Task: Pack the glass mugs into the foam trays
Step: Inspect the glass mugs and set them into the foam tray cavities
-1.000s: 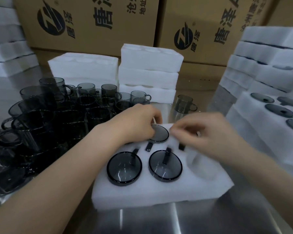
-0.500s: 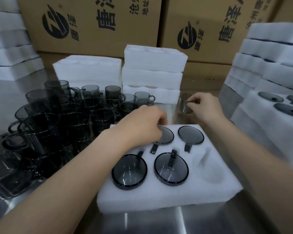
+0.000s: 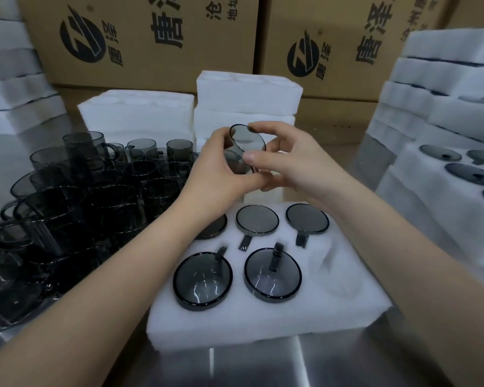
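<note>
Grips one tilted glass mug (image 3: 248, 141) in mid-air, left hand (image 3: 218, 169) and right hand (image 3: 294, 163) both curled round it. Hovers above the far edge of the foam tray (image 3: 263, 322), with five mugs (image 3: 273, 272) seated in it.

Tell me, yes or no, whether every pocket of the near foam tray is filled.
No: in the foam tray the near-right pocket is bare, with no mug in it.

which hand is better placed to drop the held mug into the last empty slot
Probably the right hand. Both hands hold the mug, but the empty slot is at the foam tray's near right corner, on that arm's side; the left hand would cross packed mugs.
</note>
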Available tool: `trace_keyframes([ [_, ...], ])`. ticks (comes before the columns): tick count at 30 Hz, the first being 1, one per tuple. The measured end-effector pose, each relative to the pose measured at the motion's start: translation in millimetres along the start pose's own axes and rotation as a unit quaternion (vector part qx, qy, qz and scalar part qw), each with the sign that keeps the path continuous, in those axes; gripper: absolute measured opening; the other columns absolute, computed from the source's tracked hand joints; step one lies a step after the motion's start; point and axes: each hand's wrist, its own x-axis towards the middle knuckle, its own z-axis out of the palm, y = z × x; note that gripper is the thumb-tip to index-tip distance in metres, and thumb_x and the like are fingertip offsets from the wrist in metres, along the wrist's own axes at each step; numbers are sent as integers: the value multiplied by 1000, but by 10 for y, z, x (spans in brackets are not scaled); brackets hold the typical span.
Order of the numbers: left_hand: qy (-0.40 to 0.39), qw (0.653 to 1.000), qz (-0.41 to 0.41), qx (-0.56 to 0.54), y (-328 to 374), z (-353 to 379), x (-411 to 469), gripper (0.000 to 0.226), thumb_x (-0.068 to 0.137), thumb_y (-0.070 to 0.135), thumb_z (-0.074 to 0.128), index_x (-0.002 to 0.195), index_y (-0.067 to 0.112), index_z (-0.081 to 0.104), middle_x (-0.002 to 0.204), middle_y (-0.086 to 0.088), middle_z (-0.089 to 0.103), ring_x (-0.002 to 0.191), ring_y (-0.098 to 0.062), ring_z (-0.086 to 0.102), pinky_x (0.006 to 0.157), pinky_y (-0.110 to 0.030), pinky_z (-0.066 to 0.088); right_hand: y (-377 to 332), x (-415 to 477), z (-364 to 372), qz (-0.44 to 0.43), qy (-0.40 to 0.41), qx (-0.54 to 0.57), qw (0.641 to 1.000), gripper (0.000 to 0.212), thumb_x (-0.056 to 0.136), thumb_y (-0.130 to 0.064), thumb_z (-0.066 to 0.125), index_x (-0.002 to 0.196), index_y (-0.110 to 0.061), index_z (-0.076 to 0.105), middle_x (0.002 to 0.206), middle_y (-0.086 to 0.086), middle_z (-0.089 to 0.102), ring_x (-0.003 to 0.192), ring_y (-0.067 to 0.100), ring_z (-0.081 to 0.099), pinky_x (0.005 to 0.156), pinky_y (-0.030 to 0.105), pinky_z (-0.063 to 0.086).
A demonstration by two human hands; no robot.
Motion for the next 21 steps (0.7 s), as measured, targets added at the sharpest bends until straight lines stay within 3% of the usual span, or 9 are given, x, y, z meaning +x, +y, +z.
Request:
trace_keyframes([
  [3,-1,1000,-3,9,6,4,-3,58,63,22,79,111,36,50,98,26,60,82,8,62,69,-13,51,36,7,-15,-26,10,-26,999,47,79,-14,80,119,-20,58,99,3,56,69,13,66,58,28,54],
  [5,-9,1000,7,13,17,-2,-12,55,60,20,76,106,38,51,90,33,61,75,10,61,68,-11,51,81,8,3,-35,9,-24,999,46,77,-14,82,112,-21,54,115,3,56,74,15,67,59,30,54],
  [7,-10,999,20,30,11,-12,-13,54,64,10,78,105,36,55,91,29,62,75,12,60,67,-8,49,131,9,49,-40,14,-18,999,47,73,-19,84,105,-21,49,120,3,59,84,17,68,62,33,55],
  [10,-17,999,25,38,-8,-16,-5,50,67,-1,75,109,22,62,93,13,67,73,5,61,66,-13,49,170,18,135,-42,44,-17,998,49,68,-33,83,93,-21,43,110,3,62,72,12,68,54,31,54],
  [14,-33,997,32,59,-2,4,-16,48,65,6,80,107,23,65,90,9,70,73,-2,62,70,-18,51,181,18,187,-49,102,-12,994,39,81,-36,77,84,-18,43,78,-4,54,58,7,61,42,28,47],
  [16,-38,997,36,54,-12,10,-9,48,66,6,81,108,23,65,95,5,71,75,-7,64,72,-22,52,170,14,187,-50,119,3,992,31,87,-37,72,82,-17,49,79,1,55,55,12,57,40,27,45],
  [18,-38,998,31,32,-21,5,0,53,68,5,82,114,23,64,101,6,71,89,-10,68,76,-27,55,157,14,169,-37,127,34,991,26,90,-37,67,80,-17,54,81,4,60,53,20,57,39,26,43],
  [21,-28,999,31,8,-37,-12,20,55,69,4,82,118,22,63,107,6,70,98,-9,66,78,-26,56,163,18,128,-3,100,103,990,24,94,-33,64,78,-18,56,83,4,64,49,25,54,40,26,44],
])
